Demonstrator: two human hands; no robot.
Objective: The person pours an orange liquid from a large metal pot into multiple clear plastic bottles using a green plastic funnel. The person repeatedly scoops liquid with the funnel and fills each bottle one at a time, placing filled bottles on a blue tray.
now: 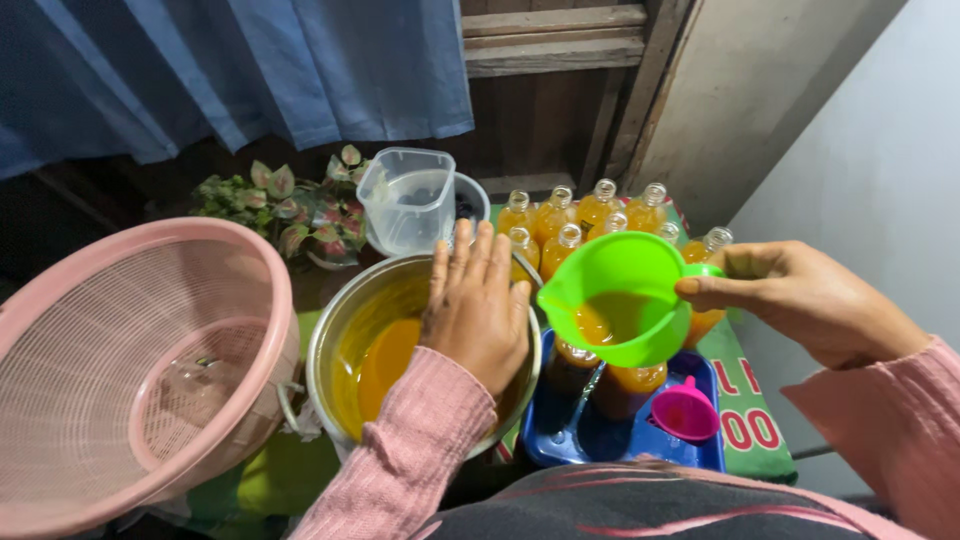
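The right hand point(800, 300) pinches the green cup's point(615, 300) handle (orange juice inside), right of the steel pot point(345, 330); the left hand point(475, 305), fingers spread, lies flat over that pot.

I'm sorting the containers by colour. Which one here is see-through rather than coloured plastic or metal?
The clear plastic jug standing behind the metal pot. The scoop in the right hand is green, the basket pink.
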